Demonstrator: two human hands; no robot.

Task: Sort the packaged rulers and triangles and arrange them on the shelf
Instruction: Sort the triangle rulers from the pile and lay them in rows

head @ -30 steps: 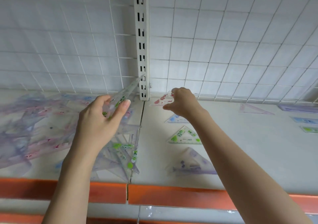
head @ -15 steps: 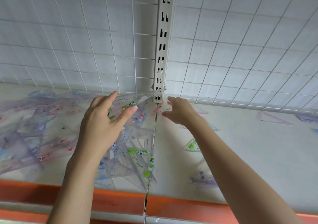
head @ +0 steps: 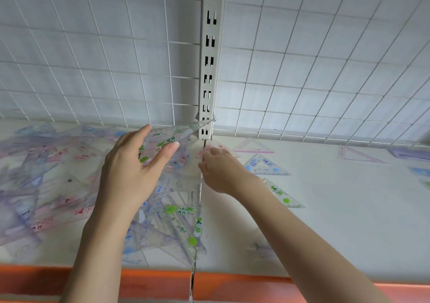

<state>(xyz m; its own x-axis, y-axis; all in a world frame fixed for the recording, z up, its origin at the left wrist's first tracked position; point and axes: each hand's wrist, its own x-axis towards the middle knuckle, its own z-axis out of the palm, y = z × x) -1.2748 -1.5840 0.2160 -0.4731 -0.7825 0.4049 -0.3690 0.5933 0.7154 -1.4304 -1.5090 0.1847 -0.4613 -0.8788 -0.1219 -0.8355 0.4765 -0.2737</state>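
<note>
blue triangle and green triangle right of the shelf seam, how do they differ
The blue triangle has blue print and lies farther back, nearer the wire grid; the green triangle has green print and lies nearer the front. The blue one shows whole; the right forearm partly covers the green one. Both are clear packaged triangles lying flat.

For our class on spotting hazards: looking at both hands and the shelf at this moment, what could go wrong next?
1. The left hand holds a green-printed triangle whose tip nears the slotted upright; it may snag.
2. The right hand fingers a pink-printed triangle by the shelf seam; it might slip in.
3. The loose pile could slide.
</note>
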